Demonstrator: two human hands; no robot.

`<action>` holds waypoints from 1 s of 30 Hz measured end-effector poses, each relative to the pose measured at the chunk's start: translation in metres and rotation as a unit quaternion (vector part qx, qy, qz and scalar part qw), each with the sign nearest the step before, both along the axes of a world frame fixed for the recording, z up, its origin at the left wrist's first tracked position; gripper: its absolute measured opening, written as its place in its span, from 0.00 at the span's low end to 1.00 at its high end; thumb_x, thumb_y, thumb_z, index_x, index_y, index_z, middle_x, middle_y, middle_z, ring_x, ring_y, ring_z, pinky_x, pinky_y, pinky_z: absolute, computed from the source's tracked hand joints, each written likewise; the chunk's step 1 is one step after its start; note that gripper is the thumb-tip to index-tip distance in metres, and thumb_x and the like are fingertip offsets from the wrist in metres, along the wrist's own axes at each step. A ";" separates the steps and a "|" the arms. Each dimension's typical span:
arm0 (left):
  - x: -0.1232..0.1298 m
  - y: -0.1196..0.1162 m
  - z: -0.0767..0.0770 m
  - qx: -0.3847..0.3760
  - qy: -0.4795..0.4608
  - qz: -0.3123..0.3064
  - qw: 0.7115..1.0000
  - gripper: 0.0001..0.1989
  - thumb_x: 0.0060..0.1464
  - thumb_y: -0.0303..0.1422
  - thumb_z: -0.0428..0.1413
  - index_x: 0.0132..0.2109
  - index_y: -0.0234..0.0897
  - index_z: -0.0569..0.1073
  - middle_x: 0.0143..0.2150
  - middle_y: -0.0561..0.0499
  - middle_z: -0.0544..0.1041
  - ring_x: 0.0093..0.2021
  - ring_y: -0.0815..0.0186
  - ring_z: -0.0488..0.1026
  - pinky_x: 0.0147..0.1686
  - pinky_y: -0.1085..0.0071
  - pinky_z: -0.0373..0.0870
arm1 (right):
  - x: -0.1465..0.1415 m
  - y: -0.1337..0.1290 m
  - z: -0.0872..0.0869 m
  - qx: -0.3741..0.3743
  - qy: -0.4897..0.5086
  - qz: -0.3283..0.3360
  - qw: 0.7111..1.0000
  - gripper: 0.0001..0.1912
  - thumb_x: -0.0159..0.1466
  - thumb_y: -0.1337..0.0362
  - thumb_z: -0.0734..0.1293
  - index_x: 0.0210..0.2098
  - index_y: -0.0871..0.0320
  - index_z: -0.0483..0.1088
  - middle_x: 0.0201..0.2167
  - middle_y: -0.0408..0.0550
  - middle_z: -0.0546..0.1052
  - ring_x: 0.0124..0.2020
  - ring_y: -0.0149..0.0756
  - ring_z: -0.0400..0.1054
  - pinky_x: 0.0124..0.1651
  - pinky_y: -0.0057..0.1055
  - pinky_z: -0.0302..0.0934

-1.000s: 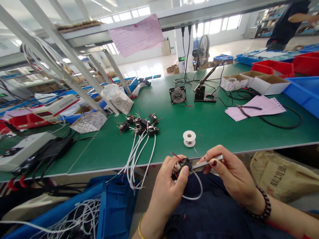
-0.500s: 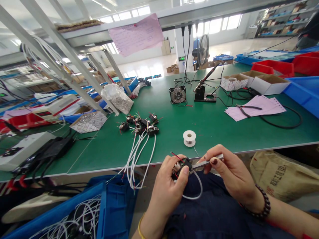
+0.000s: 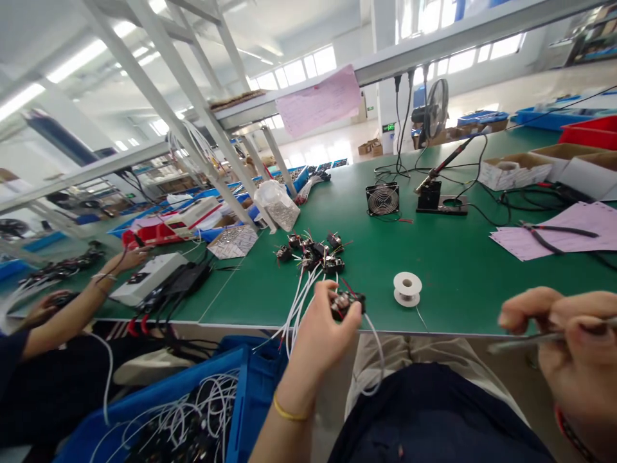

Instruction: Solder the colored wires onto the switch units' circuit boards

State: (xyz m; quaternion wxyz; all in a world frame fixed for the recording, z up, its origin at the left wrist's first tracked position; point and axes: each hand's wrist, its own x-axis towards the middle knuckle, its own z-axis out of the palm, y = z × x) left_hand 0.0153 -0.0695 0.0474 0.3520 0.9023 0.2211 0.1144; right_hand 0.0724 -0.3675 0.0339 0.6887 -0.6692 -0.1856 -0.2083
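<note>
My left hand [image 3: 318, 331] is closed around a small black electronic module [image 3: 348, 305], just past the table's front edge. A red wire sticks up from the module, and a white cable [image 3: 380, 347] loops down from it. Far to the right, my right hand [image 3: 569, 328] grips a slim grey metal tool [image 3: 520, 342], blurred, its exact kind unclear. Beyond my left hand lies a pile of similar modules [image 3: 315, 252] with white cables hanging over the edge. A white spool of solder wire [image 3: 407, 290] stands between my hands, farther back.
A soldering iron [image 3: 443, 164] rests in its stand beside a small square fan [image 3: 383, 199]. Pliers [image 3: 544, 239] lie on pink sheets at right. A blue bin [image 3: 248, 399] of cabled modules sits low at left. A co-worker's hand [image 3: 128, 258] is near a white box [image 3: 147, 283].
My right hand has moved away to the right with the tool, off the module. My left hand still holds the module, slightly higher. The view has turned left, bringing in a co-worker's arms.
</note>
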 end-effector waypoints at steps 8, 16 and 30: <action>0.097 0.161 0.024 0.093 0.046 0.109 0.989 0.17 0.68 0.42 0.67 0.56 0.36 0.78 0.53 0.43 0.85 0.52 0.54 0.83 0.57 0.53 0.80 | 0.089 -0.041 -0.029 -0.270 0.103 0.068 0.955 0.34 0.77 0.30 0.57 0.32 0.51 0.68 0.21 0.44 0.72 0.21 0.37 0.63 0.24 0.34 0.63; 0.146 0.149 -0.008 0.226 -0.039 0.022 0.973 0.27 0.64 0.42 0.54 0.63 0.32 0.79 0.69 0.27 0.79 0.75 0.29 0.70 0.76 0.29 0.62 | 0.155 -0.053 -0.070 -0.406 0.141 0.024 0.903 0.17 0.71 0.61 0.62 0.53 0.57 0.79 0.52 0.60 0.86 0.53 0.53 0.83 0.58 0.47 0.79; 0.190 0.132 -0.067 0.406 0.013 -0.305 0.861 0.24 0.67 0.31 0.55 0.64 0.48 0.86 0.70 0.42 0.83 0.74 0.38 0.76 0.74 0.34 0.70 | 0.234 -0.059 -0.080 -0.570 0.114 -0.032 0.813 0.22 0.74 0.74 0.66 0.65 0.65 0.78 0.56 0.67 0.81 0.59 0.57 0.78 0.67 0.57 0.72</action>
